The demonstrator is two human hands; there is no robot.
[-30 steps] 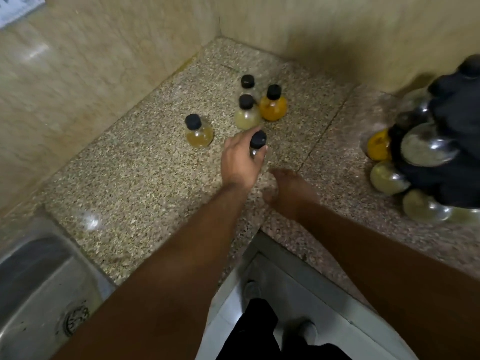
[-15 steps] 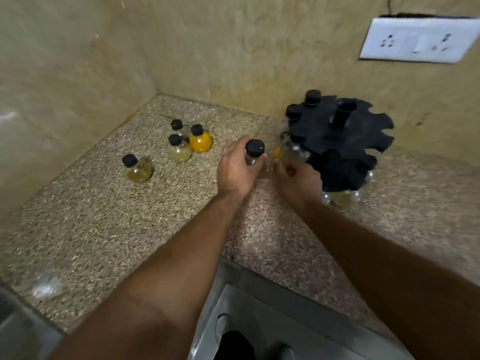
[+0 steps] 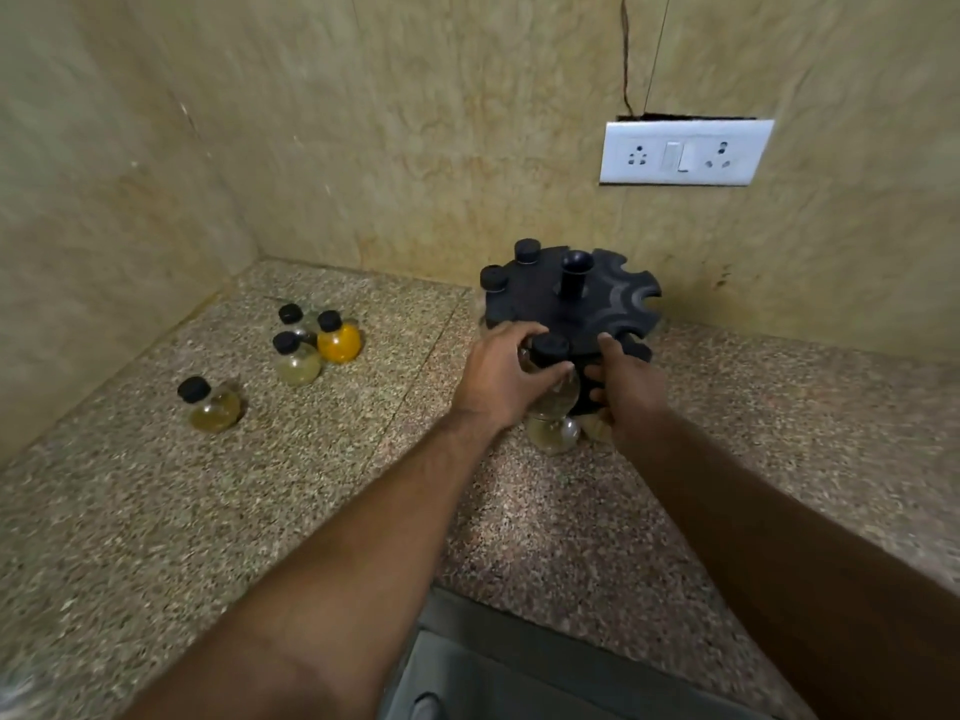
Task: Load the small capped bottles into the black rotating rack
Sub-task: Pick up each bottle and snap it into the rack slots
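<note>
Clear round black-capped bottle is gripped by left hand for slotting; black notched rack is clasped steady by right hand.

I'm looking down at the speckled granite counter, which is filling the lower half of the frame. Four small capped bottles are standing on it at centre left: a yellowish one alone nearest the left edge, and three huddling together further back, a pale one, an orange one just beside it, and a clear one behind. The black rack is sitting right of centre, near the back wall.
</note>
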